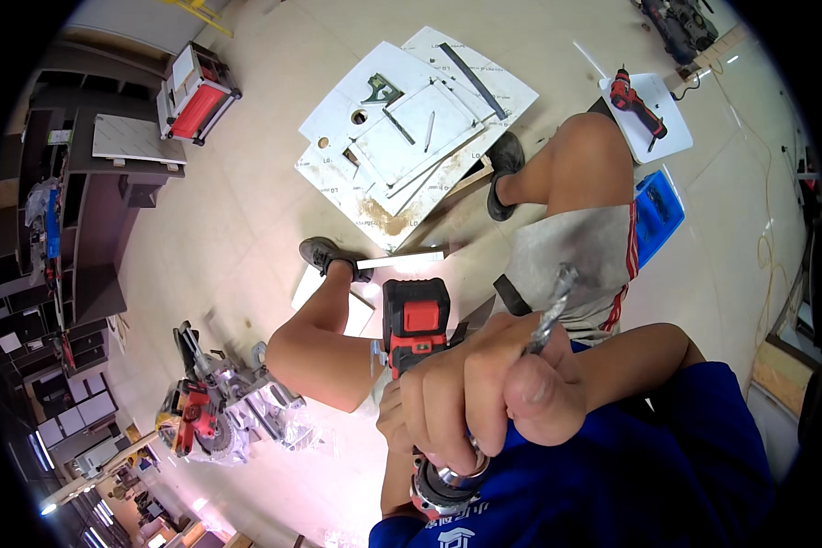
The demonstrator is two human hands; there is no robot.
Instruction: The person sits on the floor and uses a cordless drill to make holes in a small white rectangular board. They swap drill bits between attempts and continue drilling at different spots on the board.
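Note:
My right hand point(484, 388) is closed, pinching a metal drill bit point(553, 310) between thumb and forefinger; the bit's spiral end points up and away. Behind it, my left hand point(393, 422) is mostly hidden but grips a red and black cordless drill point(416, 320). The drill's battery base is tipped away from me, and its chuck point(461, 470) sits close to my blue shirt, just below my right-hand fingers. The chuck holds no bit that I can see. Whether my right fingers touch the drill is hidden.
Beyond my feet lie stacked white boards point(420, 137) with a pencil, dark strips and a green tool. A second drill point(637, 105) rests on a white stool at right, near a blue case point(658, 217). At left stand a mitre saw point(201, 416) and a red-and-white cart point(196, 96).

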